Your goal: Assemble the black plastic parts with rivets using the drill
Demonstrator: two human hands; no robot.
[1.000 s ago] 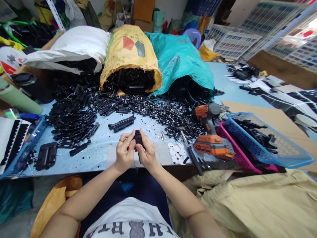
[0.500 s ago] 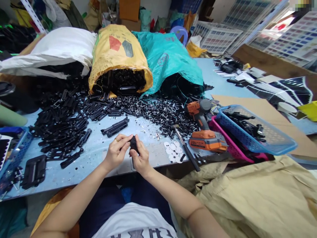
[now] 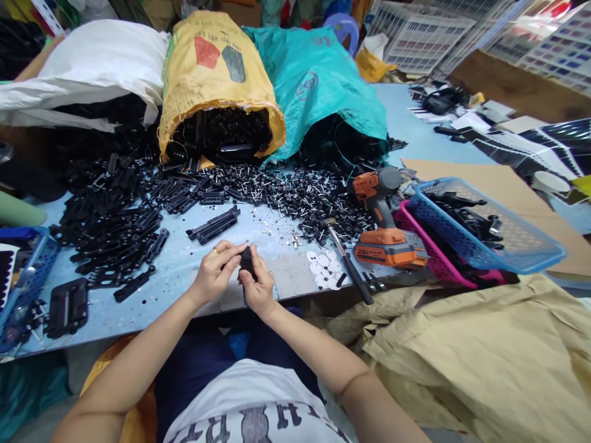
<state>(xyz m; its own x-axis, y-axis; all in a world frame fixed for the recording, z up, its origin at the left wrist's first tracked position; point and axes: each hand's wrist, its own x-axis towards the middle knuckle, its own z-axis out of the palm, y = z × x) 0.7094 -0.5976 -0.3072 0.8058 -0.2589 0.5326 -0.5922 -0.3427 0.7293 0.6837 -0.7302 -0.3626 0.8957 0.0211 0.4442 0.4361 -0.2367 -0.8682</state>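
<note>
Both hands meet over the table's front edge around a small black plastic part (image 3: pixel 247 261), whose exact kind I cannot make out. My right hand (image 3: pixel 259 286) is closed on it, thumb in front and fingers behind. Against its upper left side press the fingertips of my left hand (image 3: pixel 217 271), pinched together. Just beyond my hands lies a black folding bracket (image 3: pixel 213 226) on the blue tabletop (image 3: pixel 184 261). A hammer (image 3: pixel 346 261) and an orange cordless drill (image 3: pixel 381 215) lie to the right, beside white discs (image 3: pixel 323 267).
Yellow (image 3: pixel 217 61), teal (image 3: pixel 318 80) and white (image 3: pixel 101 61) sacks spill black parts across the back. Long black pieces (image 3: pixel 111 215) are heaped at left, with small pins (image 3: pixel 295 200) in the middle. A blue basket (image 3: pixel 521 246) rests on a pink one (image 3: pixel 443 264) at right.
The camera view has tilted down a little, so the table items appear higher. My hands keep the same hold on the black plastic part, with barely any finger movement.
</note>
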